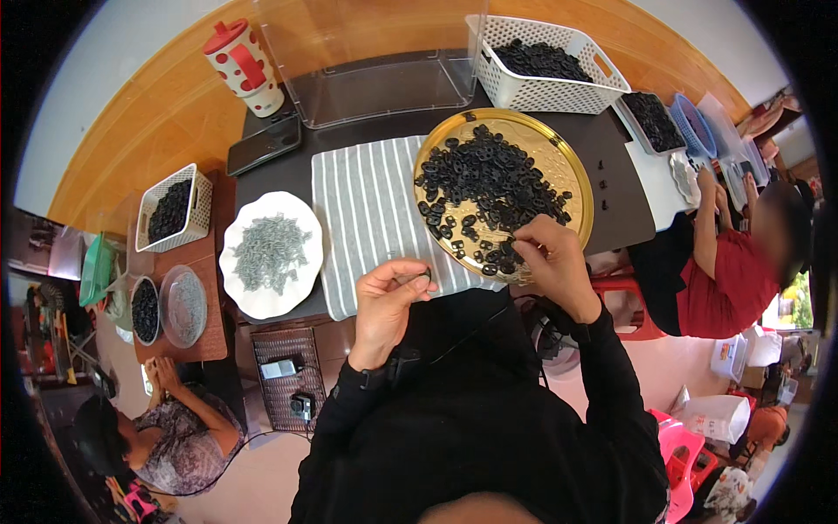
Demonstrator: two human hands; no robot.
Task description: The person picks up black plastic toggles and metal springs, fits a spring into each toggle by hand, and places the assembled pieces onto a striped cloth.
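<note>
My left hand [391, 306] is held over the near edge of a grey-and-white striped cloth [362, 192]. Its thumb and forefinger pinch a small dark piece [426, 276], mostly covered by the fingertips. At the near right part of a round gold tray [578, 162], my right hand [557, 260] has its thumb and forefinger closed together among small black pieces [489, 170]. Whatever sits between those fingertips is too small to tell. The black pieces are flat with holes, heaped toward the tray's far side and scattered more thinly at its near side.
A scalloped white plate [229, 262] of small clear pieces stands left of the cloth. Behind are a phone [264, 144], a dotted tumbler [244, 70], a clear box [384, 96] and a white basket [524, 87] of black pieces. Two people sit at left and right.
</note>
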